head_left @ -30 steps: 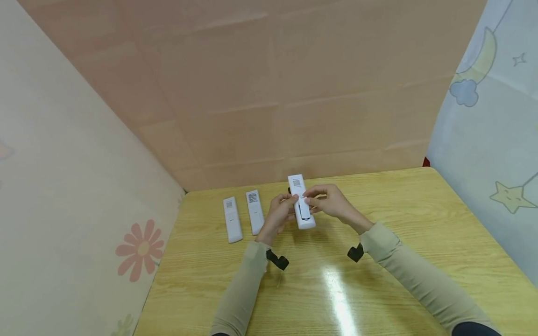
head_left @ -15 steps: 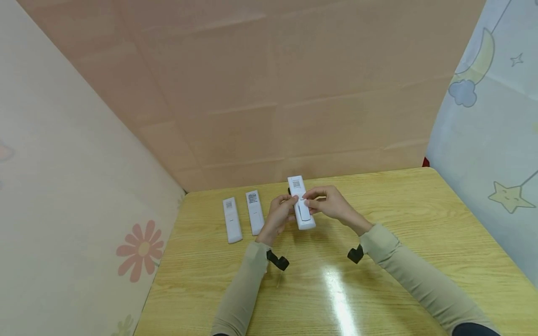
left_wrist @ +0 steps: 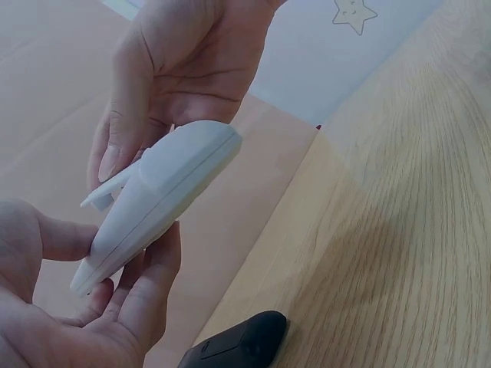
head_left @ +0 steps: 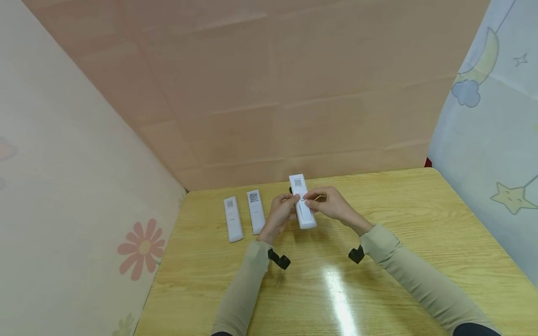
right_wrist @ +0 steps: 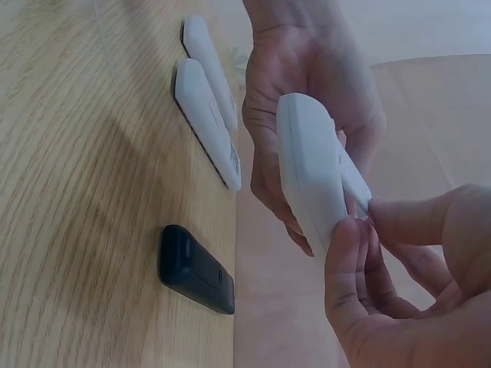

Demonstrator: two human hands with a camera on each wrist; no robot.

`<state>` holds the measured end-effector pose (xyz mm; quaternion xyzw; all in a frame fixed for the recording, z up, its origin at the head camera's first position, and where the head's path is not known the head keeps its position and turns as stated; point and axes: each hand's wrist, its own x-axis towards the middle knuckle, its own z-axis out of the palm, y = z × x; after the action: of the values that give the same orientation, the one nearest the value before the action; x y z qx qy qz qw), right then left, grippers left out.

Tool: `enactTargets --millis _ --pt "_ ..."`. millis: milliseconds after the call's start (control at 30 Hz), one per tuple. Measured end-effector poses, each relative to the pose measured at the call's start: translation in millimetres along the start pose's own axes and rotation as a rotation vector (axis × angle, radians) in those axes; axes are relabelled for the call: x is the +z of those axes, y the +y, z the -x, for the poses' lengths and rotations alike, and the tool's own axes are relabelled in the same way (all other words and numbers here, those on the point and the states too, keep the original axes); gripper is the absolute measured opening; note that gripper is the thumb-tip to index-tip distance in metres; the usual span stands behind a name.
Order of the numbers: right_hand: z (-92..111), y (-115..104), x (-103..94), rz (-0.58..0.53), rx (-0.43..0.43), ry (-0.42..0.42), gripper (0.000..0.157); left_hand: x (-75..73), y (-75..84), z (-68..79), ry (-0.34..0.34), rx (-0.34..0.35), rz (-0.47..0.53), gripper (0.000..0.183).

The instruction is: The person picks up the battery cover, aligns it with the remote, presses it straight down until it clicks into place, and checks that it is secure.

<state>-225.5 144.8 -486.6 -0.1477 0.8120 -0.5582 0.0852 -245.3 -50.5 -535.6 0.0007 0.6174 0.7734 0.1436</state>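
A white remote control (head_left: 298, 183) is held back side up above the table, its printed label at the far end. My left hand (head_left: 278, 215) grips it from the left, thumb on top and fingers beneath. The battery cover (left_wrist: 115, 184) stands tilted in the left wrist view, its far end raised off the remote's back and its other end at the body. My right hand (head_left: 332, 204) pinches that raised end between thumb and fingers; its fingertips also lie close to the remote's side in the right wrist view. The inside of the battery compartment is hidden.
Two more white remotes (head_left: 233, 219) (head_left: 256, 212) lie face down on the wooden table (head_left: 201, 280), left of my hands. A black remote-like object (right_wrist: 196, 268) lies on the table beyond the held remote. A brown-covered wall (head_left: 269, 116) rises behind the table.
The cover's near end has sunk toward the remote's back, and the dark gap there has gone from the head view. Both hands stay almost in place.
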Motion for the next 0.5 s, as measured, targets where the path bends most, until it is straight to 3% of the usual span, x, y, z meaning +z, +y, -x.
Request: enactTargets --millis 267,500 --pt "1 -4 0.3 0.051 -0.016 0.006 0.025 3.1 2.7 -1.1 0.035 -0.007 -0.001 0.042" --pt "8 -22 4.4 0.095 -0.029 0.010 0.025 2.5 5.4 0.4 0.036 -0.003 -0.001 0.044"
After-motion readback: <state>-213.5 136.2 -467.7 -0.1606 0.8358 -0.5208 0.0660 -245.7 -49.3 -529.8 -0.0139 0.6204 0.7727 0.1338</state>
